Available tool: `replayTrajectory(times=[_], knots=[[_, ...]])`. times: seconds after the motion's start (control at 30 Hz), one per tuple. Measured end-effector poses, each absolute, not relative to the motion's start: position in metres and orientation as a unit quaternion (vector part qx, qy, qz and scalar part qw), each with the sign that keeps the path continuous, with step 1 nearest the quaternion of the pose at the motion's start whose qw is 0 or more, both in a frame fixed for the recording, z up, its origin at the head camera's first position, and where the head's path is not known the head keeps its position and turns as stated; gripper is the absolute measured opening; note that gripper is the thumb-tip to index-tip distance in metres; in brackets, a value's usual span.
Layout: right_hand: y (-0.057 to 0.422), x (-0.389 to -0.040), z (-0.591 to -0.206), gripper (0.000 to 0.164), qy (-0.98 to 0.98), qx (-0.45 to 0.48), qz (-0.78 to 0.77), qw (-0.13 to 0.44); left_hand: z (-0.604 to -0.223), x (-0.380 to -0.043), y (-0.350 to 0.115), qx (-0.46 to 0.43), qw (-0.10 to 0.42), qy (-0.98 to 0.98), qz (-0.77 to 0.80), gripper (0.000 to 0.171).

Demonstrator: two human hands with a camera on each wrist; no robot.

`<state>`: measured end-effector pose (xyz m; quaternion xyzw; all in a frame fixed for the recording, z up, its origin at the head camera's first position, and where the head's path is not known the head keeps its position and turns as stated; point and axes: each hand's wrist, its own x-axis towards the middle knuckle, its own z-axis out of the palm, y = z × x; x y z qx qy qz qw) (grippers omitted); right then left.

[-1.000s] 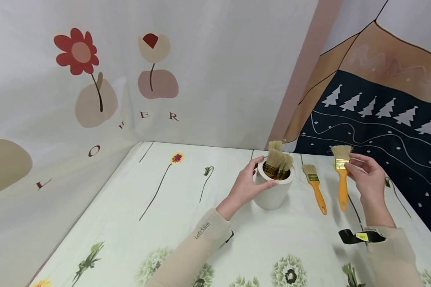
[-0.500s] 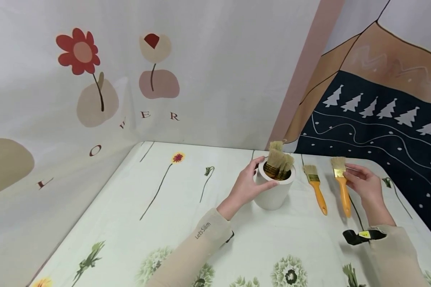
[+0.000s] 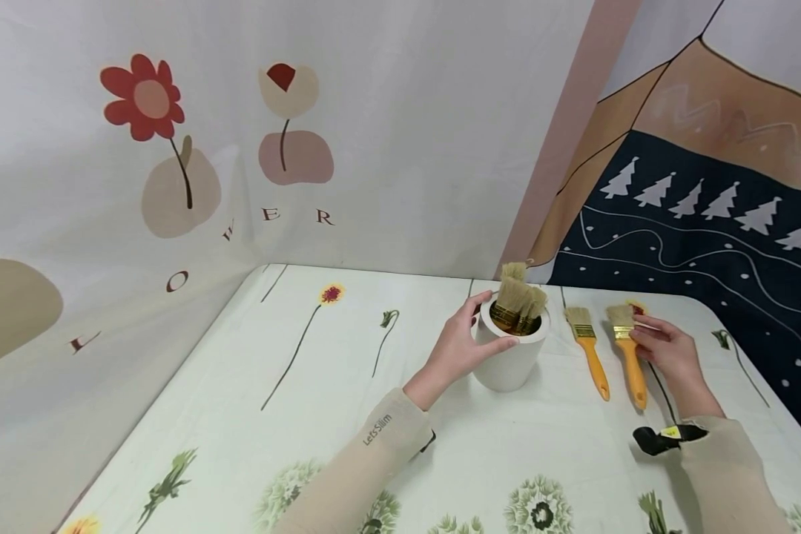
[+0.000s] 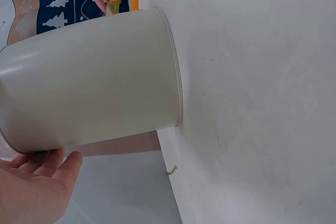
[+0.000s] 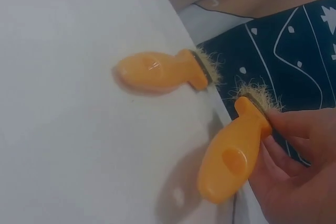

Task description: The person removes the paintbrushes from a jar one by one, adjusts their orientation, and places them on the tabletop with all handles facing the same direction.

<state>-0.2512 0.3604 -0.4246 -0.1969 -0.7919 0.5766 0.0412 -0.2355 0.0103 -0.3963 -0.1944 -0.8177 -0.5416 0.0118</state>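
The left hand (image 3: 457,343) grips the white cup (image 3: 507,367) near its rim, fingers on the far side and thumb across the near side. The cup stands upright on the bench (image 3: 200,400), just to the right of that hand. A bunch of brushes (image 3: 517,297) sits inside it, bristles up, above and to the right of the left hand's fingers.

The right hand (image 3: 670,360) pinches the held brush (image 3: 630,360) at its metal band. This brush is directly left of the right hand, bristles pointing away from the person and orange handle slanting back toward them; I cannot tell whether the handle's end touches the bench. Farther left of the right hand, between it and the cup, the loose brush (image 3: 589,352) lies on the bench, roughly parallel to the held one and apart from it.

A beige sleeve (image 3: 367,460) runs back from the left hand, and a black strap (image 3: 661,439) is at the wrist behind the right hand. Beyond the right hand hangs dark cloth (image 3: 687,252) printed with white trees.
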Motion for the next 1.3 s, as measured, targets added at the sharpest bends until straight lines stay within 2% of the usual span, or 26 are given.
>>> replayTrajectory(times=[0.47, 0.67, 1.3], knots=[[0.367, -0.272, -0.447, 0.049, -0.798, -0.222, 0.559, 0.024, -0.398, -0.236, 0.010, -0.200, 0.011, -0.814, -0.545, 0.082], [0.366, -0.278, -0.444, 0.052, -0.792, -0.245, 0.559, 0.020, -0.397, -0.235, 0.009, -0.202, 0.013, -0.813, -0.545, 0.081], [0.347, -0.276, -0.440, 0.036, -0.911, -0.189, 0.364, 0.045, -0.396, -0.234, 0.010, -0.194, 0.012, -0.817, -0.543, 0.082]])
